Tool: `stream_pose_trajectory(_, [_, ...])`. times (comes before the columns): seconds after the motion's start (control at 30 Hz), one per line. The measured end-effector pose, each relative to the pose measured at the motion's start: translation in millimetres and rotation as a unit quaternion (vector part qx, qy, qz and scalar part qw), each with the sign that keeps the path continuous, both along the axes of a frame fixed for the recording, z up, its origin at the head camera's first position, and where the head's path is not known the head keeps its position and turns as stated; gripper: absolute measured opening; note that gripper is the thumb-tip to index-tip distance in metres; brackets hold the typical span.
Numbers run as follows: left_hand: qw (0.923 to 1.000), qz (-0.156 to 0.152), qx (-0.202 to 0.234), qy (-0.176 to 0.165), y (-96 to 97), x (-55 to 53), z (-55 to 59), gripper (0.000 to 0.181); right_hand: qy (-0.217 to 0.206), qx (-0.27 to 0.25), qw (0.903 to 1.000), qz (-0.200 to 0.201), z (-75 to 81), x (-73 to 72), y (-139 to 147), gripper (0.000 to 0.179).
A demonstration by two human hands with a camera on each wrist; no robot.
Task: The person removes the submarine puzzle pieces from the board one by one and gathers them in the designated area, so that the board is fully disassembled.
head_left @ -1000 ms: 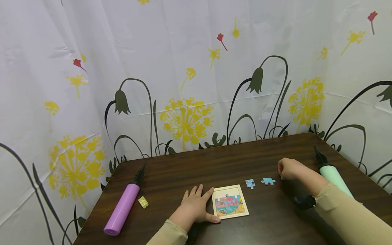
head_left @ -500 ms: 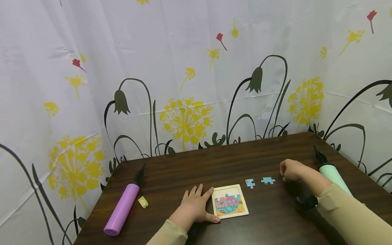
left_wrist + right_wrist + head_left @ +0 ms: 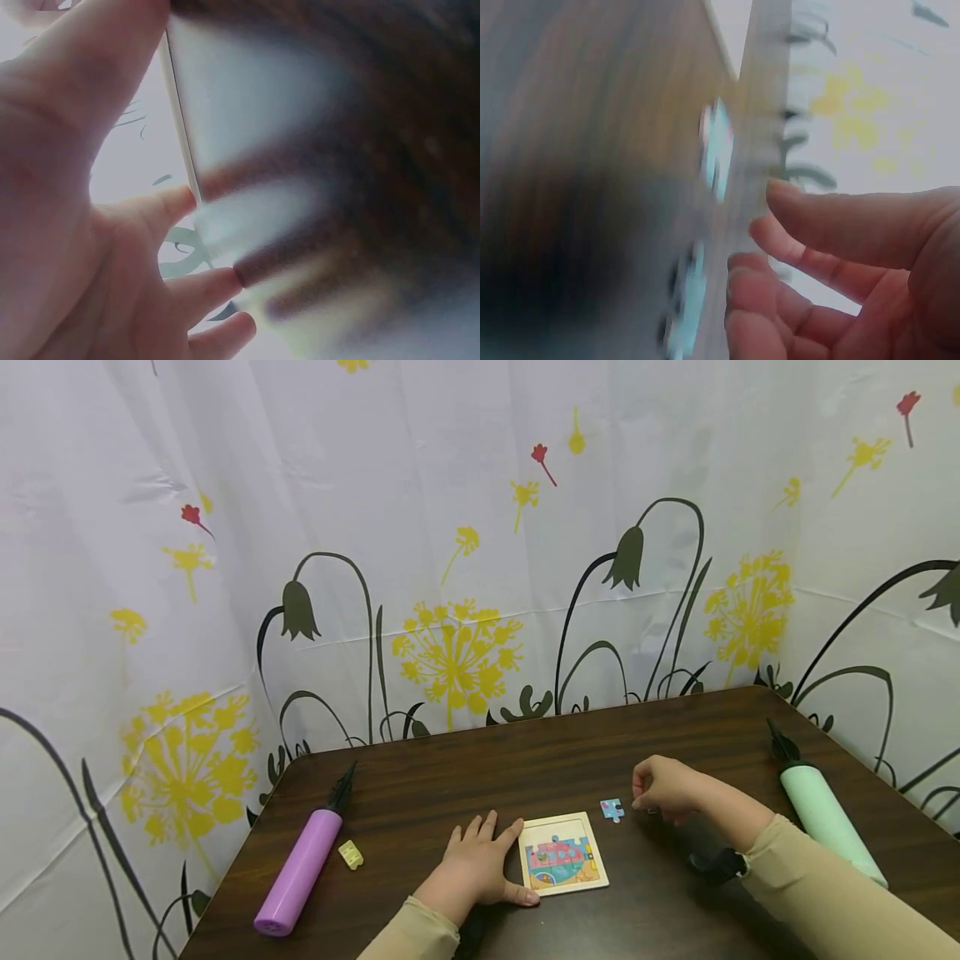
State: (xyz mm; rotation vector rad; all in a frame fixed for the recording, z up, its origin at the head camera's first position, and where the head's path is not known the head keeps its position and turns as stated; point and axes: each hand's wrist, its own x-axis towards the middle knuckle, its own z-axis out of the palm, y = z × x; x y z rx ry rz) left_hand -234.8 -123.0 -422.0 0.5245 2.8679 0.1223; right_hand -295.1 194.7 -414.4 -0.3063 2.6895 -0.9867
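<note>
My left hand lies spread on the table, its thumb and index finger at the left edge of a small wooden puzzle tray. A partly filled picture of a pink fish-like shape sits in the tray. My right hand hovers over a blue jigsaw piece that it mostly hides in the head view. In the right wrist view that jigsaw piece lies beside the loosely bent fingers, with thumb and index fingertip apart and nothing between them. Another blue jigsaw piece lies between tray and right hand.
On the left lie a purple hand pump with a black nozzle and a small yellow block. A mint-green pump lies right, beyond the right forearm. A flower-print curtain hangs behind the dark wooden table.
My right hand has moved left from beside the farther jigsaw piece to over it, now covering most of it. The left hand and tray have stayed in place.
</note>
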Motion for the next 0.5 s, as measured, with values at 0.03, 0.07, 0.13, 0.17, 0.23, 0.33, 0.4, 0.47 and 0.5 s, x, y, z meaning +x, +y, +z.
stream_pose_trajectory(0.03, [1.0000,0.000,0.000,0.000,-0.2,-0.3,-0.4,0.107,-0.002,-0.001,1.0000,0.005,-0.5,1.4,-8.0,0.017])
stream_pose_trajectory(0.07, [1.0000,0.001,0.000,-0.001,-0.3,-0.5,-0.7,0.107,-0.002,-0.003,0.9999,0.011,-0.8,3.0,-15.9,0.018])
stream_pose_trajectory(0.13, [1.0000,0.001,0.000,-0.002,-0.4,-0.8,-1.2,0.107,-0.002,-0.013,0.9996,0.023,-1.5,6.4,-31.6,0.019])
stream_pose_trajectory(0.17, [1.0000,0.002,0.000,-0.003,-0.5,-0.9,-1.4,0.107,-0.002,-0.020,0.9993,0.031,-1.8,8.0,-39.0,0.019])
stream_pose_trajectory(0.23, [1.0000,0.004,0.000,-0.003,-0.5,-1.0,-1.5,0.107,-0.004,-0.029,0.9986,0.043,-2.0,11.1,-53.8,0.019])
stream_pose_trajectory(0.33, [1.0000,0.005,0.000,-0.005,-0.4,-0.9,-1.2,0.107,-0.008,-0.040,0.9972,0.063,-2.5,15.1,-74.2,0.019])
stream_pose_trajectory(0.4, [1.0000,0.004,0.000,-0.005,-0.4,-0.6,-0.8,0.106,-0.011,-0.045,0.9960,0.076,-3.2,17.1,-86.5,0.018])
stream_pose_trajectory(0.47, [1.0000,0.003,-0.001,-0.005,-0.4,-0.3,-0.2,0.106,-0.016,-0.050,0.9950,0.085,-4.9,18.7,-97.2,0.018])
stream_pose_trajectory(0.5, [1.0000,0.003,-0.001,-0.005,-0.4,-0.2,-0.1,0.106,-0.018,-0.049,0.9948,0.088,-6.1,19.2,-102.0,0.018])
